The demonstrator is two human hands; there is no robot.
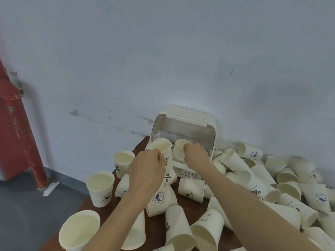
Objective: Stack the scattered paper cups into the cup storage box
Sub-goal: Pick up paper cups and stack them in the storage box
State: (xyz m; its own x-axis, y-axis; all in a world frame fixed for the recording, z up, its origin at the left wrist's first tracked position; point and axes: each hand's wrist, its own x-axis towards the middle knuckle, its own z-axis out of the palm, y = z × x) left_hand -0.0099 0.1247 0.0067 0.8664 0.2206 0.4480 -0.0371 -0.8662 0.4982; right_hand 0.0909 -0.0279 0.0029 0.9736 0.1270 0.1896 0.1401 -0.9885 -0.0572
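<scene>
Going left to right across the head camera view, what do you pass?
Red pipe → upright cup at the table's left edge → left hand gripping a cup → right hand at the stack in the storage box → heap of tipped cups.

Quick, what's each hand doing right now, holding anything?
Left hand: grips an upright paper cup at its rim.
Right hand: fingers curled on the cup stack in the storage box.

A dark brown wooden table (192, 211) fills the lower centre and right of the frame. On it lie scattered paper cups (297, 180), some upright at left (100, 187), and a cream storage box (183, 142) near the back edge at centre.
</scene>
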